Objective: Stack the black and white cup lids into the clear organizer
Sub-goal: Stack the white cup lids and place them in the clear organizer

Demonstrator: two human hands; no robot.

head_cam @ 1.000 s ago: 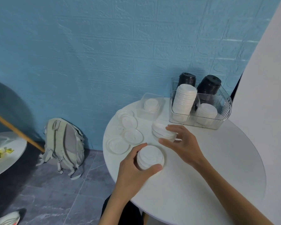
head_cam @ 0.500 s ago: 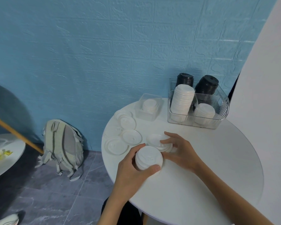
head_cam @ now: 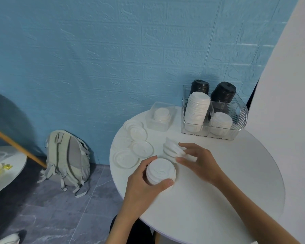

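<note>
The round white tabletop (head_cam: 218, 199) carried the clear organizer (head_cam: 213, 118) at one o'clock, holding black and white lid stacks. The left hand (head_cam: 141, 187) curled its fingers round a white lid stack (head_cam: 161, 171) near centre. The right hand (head_cam: 199, 162) pinched tilted white lids (head_cam: 173, 149) just beside it.

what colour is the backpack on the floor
The backpack is pale grey-green with a darker grey back panel, seen in the head view.
</note>
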